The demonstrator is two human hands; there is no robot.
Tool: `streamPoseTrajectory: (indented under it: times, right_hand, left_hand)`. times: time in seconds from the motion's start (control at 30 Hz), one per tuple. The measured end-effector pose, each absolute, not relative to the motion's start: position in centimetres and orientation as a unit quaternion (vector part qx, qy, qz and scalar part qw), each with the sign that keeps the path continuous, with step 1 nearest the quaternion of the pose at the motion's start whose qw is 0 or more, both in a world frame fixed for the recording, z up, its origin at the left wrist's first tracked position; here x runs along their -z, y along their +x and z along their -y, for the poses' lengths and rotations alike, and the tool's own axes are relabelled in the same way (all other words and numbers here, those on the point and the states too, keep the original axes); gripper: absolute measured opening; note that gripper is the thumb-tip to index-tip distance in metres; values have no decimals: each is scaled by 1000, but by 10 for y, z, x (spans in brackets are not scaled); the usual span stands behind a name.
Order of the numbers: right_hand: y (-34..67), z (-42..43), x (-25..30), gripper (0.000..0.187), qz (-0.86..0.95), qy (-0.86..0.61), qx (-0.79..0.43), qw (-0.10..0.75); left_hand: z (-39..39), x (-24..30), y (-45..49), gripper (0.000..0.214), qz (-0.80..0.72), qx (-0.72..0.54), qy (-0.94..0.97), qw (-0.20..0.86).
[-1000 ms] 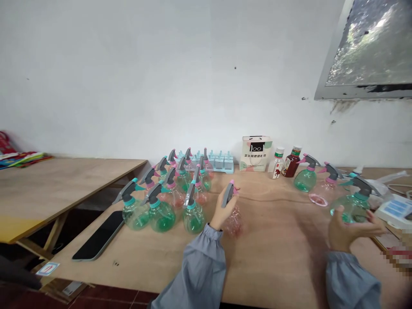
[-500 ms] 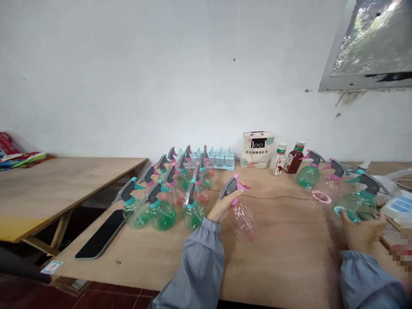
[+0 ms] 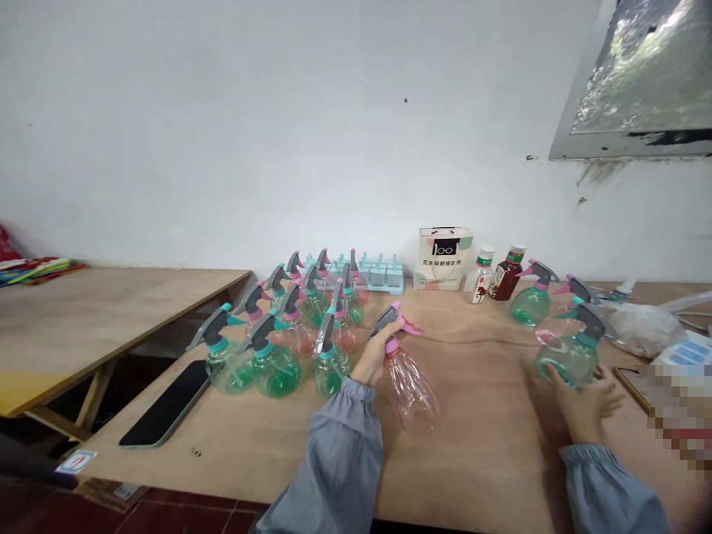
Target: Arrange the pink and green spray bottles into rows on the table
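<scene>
My left hand (image 3: 378, 352) is closed around the grey-and-pink sprayer head of a clear pink spray bottle (image 3: 410, 389), whose ribbed body slants down to the right. On the right, my right hand (image 3: 584, 397) grips a clear green spray bottle (image 3: 570, 356) low on its body, the thumb against its front; some fingers stick out to the right. Behind that bottle stand a partly covered pink spray bottle (image 3: 558, 324) and another green spray bottle (image 3: 530, 304). Left of my left hand, green and pink spray bottles stand grouped, among them a teal-collared green one (image 3: 277, 371).
A black phone (image 3: 165, 404) lies at the table's left end. Along the wall stand a light-blue mould tray (image 3: 383, 276), a paper bag (image 3: 443, 259), a white-capped bottle (image 3: 481, 278) and a dark-red bottle (image 3: 507, 274). At right lies a plastic bag (image 3: 645, 330).
My right hand has moved left with the green spray bottle, which now stands before the pink one. My left hand and its pink spray bottle have shifted slightly left.
</scene>
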State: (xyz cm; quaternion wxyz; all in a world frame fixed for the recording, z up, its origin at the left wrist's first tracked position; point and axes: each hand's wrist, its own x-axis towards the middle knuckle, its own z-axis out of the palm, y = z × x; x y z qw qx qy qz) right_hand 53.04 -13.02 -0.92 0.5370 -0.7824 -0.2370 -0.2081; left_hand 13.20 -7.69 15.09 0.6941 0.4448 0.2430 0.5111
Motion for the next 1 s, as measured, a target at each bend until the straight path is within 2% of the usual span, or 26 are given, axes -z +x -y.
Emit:
streamPoseTrajectory:
  times: [0.1, 0.3, 0.6, 0.73, 1.0]
  right_hand:
    - [495, 123, 2, 101, 246, -781, 141, 557]
    - [446, 112, -10, 102, 380, -736, 133, 545]
    - [444, 107, -6, 112, 400, -722, 133, 550]
    - [445, 106, -4, 109, 400, -721, 141, 548]
    - [441, 106, -7, 103, 411, -711, 137, 554]
  left_hand:
    - [77, -152, 130, 36, -236, -523, 439, 691]
    - [81, -152, 125, 36, -265, -493, 455, 692]
    - [78, -151, 126, 35, -258, -545, 452, 658]
    - [79, -152, 126, 39, -228, -548, 471, 652]
    - [81, -149, 126, 35, -275, -564, 472, 620]
